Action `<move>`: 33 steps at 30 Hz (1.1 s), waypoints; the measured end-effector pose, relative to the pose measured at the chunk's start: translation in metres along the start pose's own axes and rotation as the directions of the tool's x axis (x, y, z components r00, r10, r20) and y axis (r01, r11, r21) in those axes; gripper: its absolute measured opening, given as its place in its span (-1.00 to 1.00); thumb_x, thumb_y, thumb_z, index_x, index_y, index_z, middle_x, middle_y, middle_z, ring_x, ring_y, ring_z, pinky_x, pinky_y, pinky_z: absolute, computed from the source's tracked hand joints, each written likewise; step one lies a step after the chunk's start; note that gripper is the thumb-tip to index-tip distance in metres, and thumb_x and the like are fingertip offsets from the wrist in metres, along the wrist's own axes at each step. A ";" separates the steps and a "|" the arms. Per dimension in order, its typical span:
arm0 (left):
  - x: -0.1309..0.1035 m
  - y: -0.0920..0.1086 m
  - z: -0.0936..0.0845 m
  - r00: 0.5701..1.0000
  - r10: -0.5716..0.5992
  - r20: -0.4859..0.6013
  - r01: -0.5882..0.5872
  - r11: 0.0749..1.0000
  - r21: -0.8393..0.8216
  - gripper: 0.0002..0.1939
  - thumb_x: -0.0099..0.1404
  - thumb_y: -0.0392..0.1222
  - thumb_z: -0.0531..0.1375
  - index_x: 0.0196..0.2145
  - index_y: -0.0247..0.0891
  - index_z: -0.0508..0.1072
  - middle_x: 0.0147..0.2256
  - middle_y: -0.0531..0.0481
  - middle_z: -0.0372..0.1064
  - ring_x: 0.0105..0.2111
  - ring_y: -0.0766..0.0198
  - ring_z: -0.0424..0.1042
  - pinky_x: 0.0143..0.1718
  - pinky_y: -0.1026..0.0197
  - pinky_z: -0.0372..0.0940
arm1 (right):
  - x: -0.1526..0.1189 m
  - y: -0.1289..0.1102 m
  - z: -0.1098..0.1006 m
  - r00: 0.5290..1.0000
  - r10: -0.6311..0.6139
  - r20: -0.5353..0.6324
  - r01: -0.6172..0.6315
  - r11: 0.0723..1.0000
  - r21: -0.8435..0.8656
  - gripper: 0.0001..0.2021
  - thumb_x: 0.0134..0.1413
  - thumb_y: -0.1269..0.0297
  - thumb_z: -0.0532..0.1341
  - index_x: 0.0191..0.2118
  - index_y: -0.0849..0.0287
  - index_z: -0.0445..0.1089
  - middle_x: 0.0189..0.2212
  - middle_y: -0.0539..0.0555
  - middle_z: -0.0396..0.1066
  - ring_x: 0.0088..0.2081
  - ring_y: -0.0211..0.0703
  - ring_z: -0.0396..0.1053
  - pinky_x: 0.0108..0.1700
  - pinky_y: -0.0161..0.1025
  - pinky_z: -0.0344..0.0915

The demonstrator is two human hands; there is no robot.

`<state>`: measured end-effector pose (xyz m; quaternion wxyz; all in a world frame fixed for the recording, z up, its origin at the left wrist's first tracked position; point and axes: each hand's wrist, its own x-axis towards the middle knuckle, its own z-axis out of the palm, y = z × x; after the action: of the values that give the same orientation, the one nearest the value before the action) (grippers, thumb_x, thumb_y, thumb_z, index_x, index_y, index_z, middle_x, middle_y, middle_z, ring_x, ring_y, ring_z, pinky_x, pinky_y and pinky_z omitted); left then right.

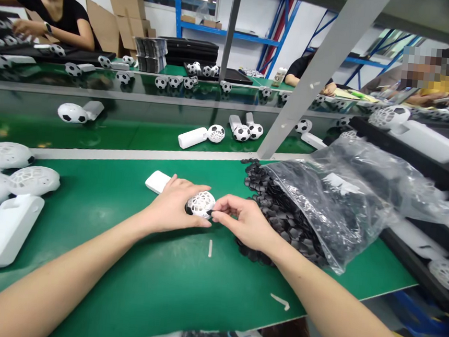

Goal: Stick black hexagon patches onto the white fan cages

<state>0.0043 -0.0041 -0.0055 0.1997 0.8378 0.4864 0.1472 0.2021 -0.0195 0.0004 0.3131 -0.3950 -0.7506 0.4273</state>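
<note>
My left hand (178, 204) is wrapped round a white, football-shaped head with a cut-out lattice (201, 204). Its white flat handle (157, 181) sticks out beyond my fingers on the left. At the right side of the ball, my right hand (245, 220) pinches a small black piece (211, 213) against the lattice. Just right of that hand lies a heap of black pieces (260, 185), spilling from a clear plastic bag (323, 208).
White lattice ball parts (34, 181) and a white handle (7, 231) lie at left. Behind a pale rail, a green conveyor (141, 132) carries football-headed items (216, 133). A grey post (306, 81) rises at right. Black trays (418, 154) stand far right; other people work across the line.
</note>
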 end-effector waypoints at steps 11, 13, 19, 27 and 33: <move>-0.002 0.007 -0.001 0.998 -0.034 -0.043 0.032 0.999 -0.041 -0.38 -0.05 0.12 0.25 -0.03 -0.15 0.32 -0.15 -0.03 0.36 -0.06 0.06 0.24 0.13 -0.19 -0.23 | 0.012 0.011 0.010 0.998 0.026 -0.064 -0.023 0.999 0.046 -0.86 -0.14 0.39 0.28 -0.44 0.18 0.28 -0.10 0.08 0.20 -0.05 -0.15 0.21 -0.10 -0.20 0.24; -0.001 0.010 0.000 0.998 -0.048 -0.047 0.045 0.997 -0.062 -0.39 -0.06 0.08 0.27 -0.04 -0.16 0.34 -0.17 -0.03 0.37 -0.08 0.07 0.26 0.13 -0.17 -0.20 | 0.012 0.013 0.013 0.996 0.070 -0.046 -0.065 0.993 0.098 -0.81 -0.13 0.40 0.27 -0.39 0.16 0.21 -0.05 0.09 0.20 -0.08 -0.16 0.25 -0.20 -0.23 0.29; 0.000 0.009 0.001 0.998 0.021 -0.055 -0.023 0.999 -0.033 -0.44 -0.04 0.04 0.26 -0.07 -0.18 0.34 -0.20 -0.03 0.38 -0.12 0.07 0.30 0.13 -0.18 -0.18 | 0.009 0.014 0.009 0.997 0.040 -0.070 -0.037 0.998 0.043 -0.76 -0.12 0.37 0.27 -0.33 0.15 0.17 -0.10 0.07 0.27 -0.12 -0.18 0.30 -0.36 -0.36 0.27; -0.009 0.006 -0.013 0.987 0.014 0.163 -0.010 1.000 -0.023 -0.38 0.09 0.04 0.17 0.09 -0.15 0.17 0.14 -0.15 0.08 0.20 -0.14 -0.18 0.12 -0.29 -0.22 | 0.007 0.027 -0.056 0.943 0.231 -0.241 -0.333 0.634 -0.698 -0.91 -0.03 0.35 0.23 -0.34 0.18 0.42 -0.34 0.10 0.40 -0.31 -0.12 0.35 -0.26 -0.24 0.21; -0.011 0.016 0.005 0.998 -0.030 0.055 0.038 0.988 -0.148 -0.45 0.08 -0.02 0.18 0.02 -0.21 0.19 0.14 -0.20 0.05 0.23 -0.10 -0.32 0.10 -0.23 -0.05 | 0.013 0.043 -0.062 0.945 0.269 -0.188 -0.320 0.634 -0.703 -0.97 -0.05 0.39 0.23 -0.42 0.15 0.42 -0.40 0.07 0.42 -0.35 -0.13 0.36 -0.32 -0.26 0.18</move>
<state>0.0138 -0.0219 -0.0031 0.2767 0.8156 0.4830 0.1577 0.2595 0.0296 -0.0088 0.0815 -0.6169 -0.7723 0.1275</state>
